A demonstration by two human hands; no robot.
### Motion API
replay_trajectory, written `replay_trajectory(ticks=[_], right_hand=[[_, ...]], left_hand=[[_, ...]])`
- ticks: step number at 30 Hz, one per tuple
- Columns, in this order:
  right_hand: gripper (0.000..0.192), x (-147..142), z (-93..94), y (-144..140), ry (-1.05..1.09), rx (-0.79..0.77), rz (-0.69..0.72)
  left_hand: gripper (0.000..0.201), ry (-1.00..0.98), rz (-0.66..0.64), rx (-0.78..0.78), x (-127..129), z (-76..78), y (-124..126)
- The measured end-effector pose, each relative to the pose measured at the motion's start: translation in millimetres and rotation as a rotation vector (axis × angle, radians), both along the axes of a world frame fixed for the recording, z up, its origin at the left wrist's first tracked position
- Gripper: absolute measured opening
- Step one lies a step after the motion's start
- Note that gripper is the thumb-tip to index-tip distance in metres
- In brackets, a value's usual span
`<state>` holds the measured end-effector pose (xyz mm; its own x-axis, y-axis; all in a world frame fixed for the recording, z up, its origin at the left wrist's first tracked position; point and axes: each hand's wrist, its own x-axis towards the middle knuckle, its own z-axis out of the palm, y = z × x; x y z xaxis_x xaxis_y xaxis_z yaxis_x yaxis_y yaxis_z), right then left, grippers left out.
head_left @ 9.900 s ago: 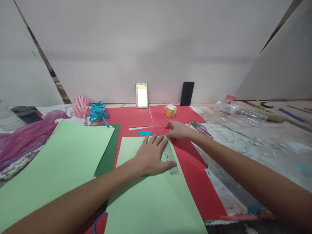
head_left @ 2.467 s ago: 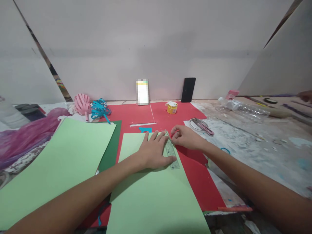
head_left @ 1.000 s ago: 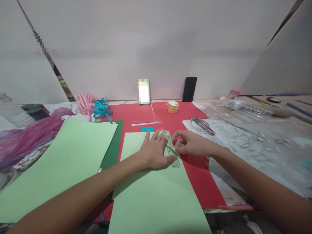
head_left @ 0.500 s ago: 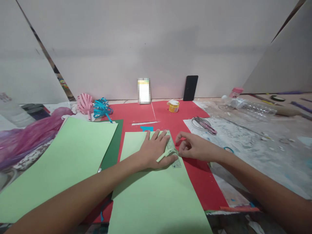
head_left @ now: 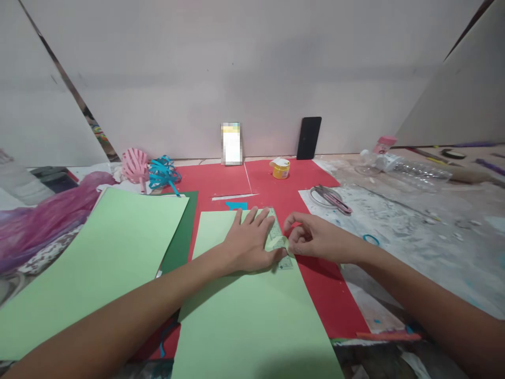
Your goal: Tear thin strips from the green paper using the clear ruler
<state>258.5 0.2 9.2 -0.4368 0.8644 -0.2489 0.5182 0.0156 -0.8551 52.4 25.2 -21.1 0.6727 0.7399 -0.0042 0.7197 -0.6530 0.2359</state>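
The left hand (head_left: pixel 248 243) lay flat, fingers spread, pressing a clear ruler (head_left: pixel 278 238) onto a light green paper sheet (head_left: pixel 244 310) near its far right edge. The right hand (head_left: pixel 315 238) was pinched on a narrow green paper strip (head_left: pixel 278 242), curled and folded over the ruler beside the left thumb. The sheet was matte and smooth, lying over red paper (head_left: pixel 323 287) on the surface. A second green sheet (head_left: pixel 106 252) lay to the left; scissors (head_left: pixel 330 196) sat farther right.
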Motion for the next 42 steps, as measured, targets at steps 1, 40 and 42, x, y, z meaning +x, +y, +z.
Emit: replay_trajectory(ticks=[1,40,42], right_hand=[[0.025,1,0.0,0,-0.004,0.002,0.001],[0.03,9,-0.3,-1,-0.087,0.031,0.085],[0.03,10,-1.6,0,-0.093,0.04,0.086]], left_hand=[[0.087,0.003,0.001,-0.003,0,0.5,0],[0.082,0.076,-0.041,-0.022,-14,15.5,-40],[0.085,0.075,-0.054,-0.028,-14,14.8,-49]])
